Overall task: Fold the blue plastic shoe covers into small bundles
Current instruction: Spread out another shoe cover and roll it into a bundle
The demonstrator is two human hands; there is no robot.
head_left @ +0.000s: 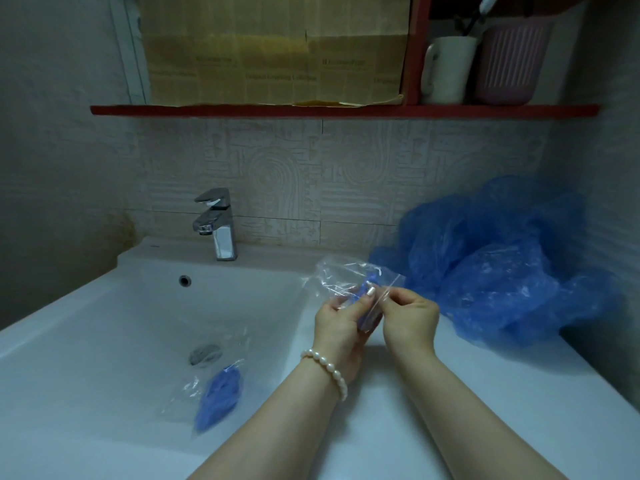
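Note:
Over the sink's right rim my left hand (337,327) grips a small clear plastic bag (341,277) that holds a folded blue shoe cover bundle (367,315). My right hand (408,315) pinches the bag's right edge between thumb and fingers. Both hands touch the same bag, close together. A second clear bag with a blue bundle (218,396) lies in the basin near the drain. A big loose heap of blue shoe covers (502,265) sits on the counter to the right, against the wall.
The white sink (86,327) has a chrome faucet (218,223) at the back and a drain (205,353) in the middle. A red shelf (242,110) above carries a white mug (446,69) and a pink cup (509,62). White counter stretches to the right.

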